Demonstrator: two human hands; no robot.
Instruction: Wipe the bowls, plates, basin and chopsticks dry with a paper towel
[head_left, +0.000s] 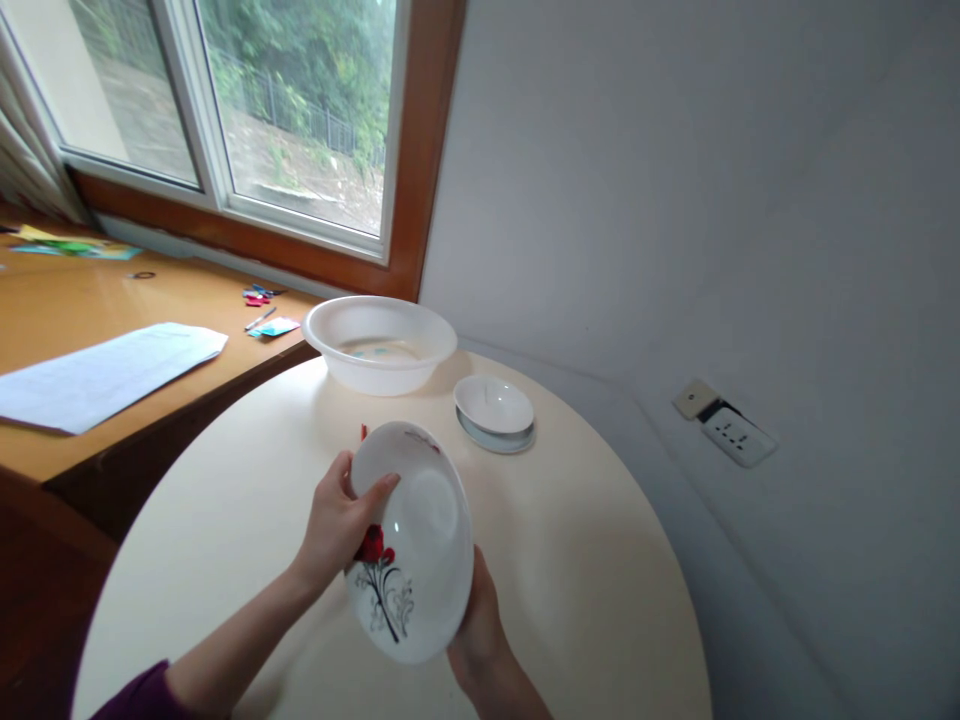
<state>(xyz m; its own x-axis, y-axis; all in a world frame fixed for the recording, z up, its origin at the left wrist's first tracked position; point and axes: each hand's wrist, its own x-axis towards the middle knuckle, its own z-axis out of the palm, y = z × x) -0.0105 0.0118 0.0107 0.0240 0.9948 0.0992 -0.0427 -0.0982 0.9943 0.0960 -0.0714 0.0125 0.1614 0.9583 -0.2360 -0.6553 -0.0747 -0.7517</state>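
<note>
One plate (431, 570), white with red flowers and black stems, held tilted at lower centre of frame, above one round table (592, 570). Gripped by two hands: at left edge by left hand (341, 510), thumb pressed on inner face, fingers curled behind; at right edge by right hand (480, 625), fingers partly hidden behind. One bowl (495, 403) stacked on one saucer (504, 444), right of upper centre. One basin (375, 378) set at table's far edge. One desk (172, 295) seen at left, one large sheet (112, 375) laid on it.
</note>
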